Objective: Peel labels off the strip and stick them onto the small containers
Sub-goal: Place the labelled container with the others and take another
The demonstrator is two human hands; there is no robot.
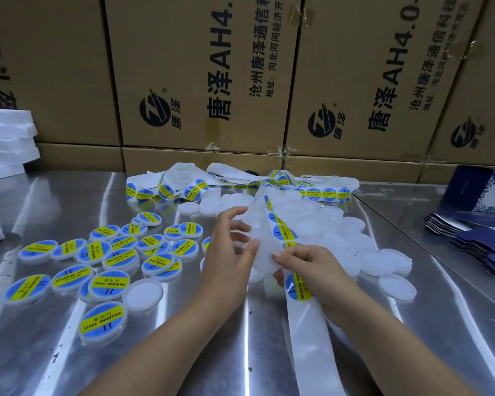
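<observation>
Far left, white foam blocks [7,141] are stacked at the table edge. Steel table [55,201], shiny, streaky reflections. Cardboard boxes [203,72] with black print make a wall along the back.

Left half of the table has a loose cluster of labelled containers [109,255], round and flat, with blue-and-yellow stickers facing up and some overlapping. One plain container [142,294] sits at the near-right edge of that cluster, no sticker.

Centre, the left hand [229,252] is raised off the table with thumb up and fingers curled round a white piece [256,244]. Cannot tell whether that piece is a bare container or strip backing.

The label strip [282,232] runs from a tangled heap [240,184] at the back of the table, forward and up to the hands, stickers facing right. The right hand [312,270] pinches the strip just beside the left hand, thumb on the white piece and fingers curled underneath. One sticker [297,290] sits right below the grip. Bare backing [312,344] trails toward the near edge.

Behind and right of the hands is a pile of plain containers [343,232], white, no stickers, spilling rightward.

Far right, dark blue folded cartons [480,238] lie fanned flat.
</observation>
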